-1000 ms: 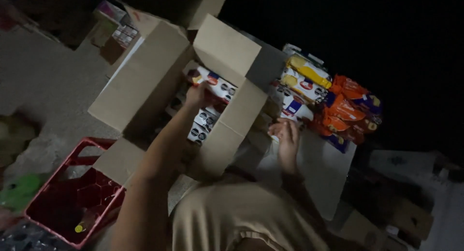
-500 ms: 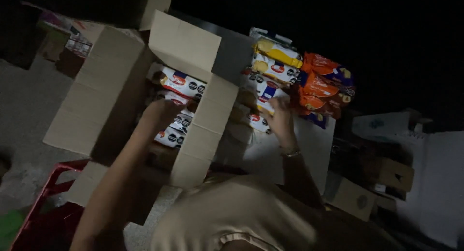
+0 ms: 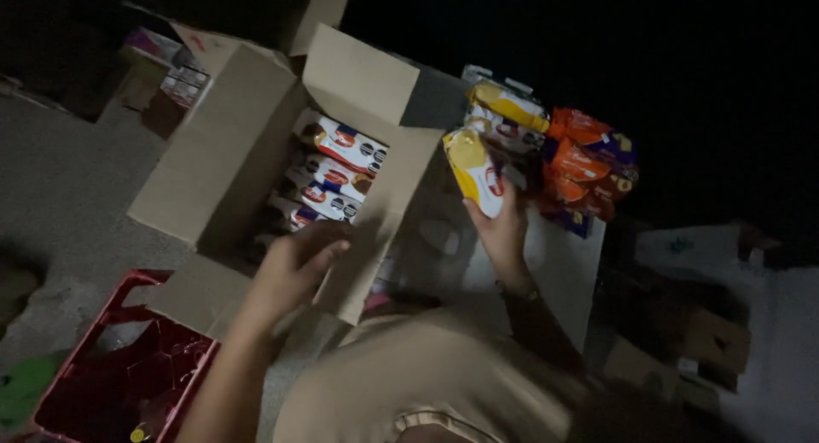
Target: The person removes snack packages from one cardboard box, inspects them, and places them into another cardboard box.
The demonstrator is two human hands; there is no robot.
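My right hand point(image 3: 503, 230) has lifted a yellow-and-white snack packet point(image 3: 474, 170) off the pile of orange and yellow packets point(image 3: 580, 153), fingers clasped around its lower end, just right of the open brown cardboard box point(image 3: 256, 144). My left hand point(image 3: 299, 259), fingers loosely curled and empty, now rests at the box's near flap.

Dim shop stockroom: snack-filled carton point(image 3: 256, 144), stacked packets point(image 3: 580, 161), red crate point(image 3: 128, 375).
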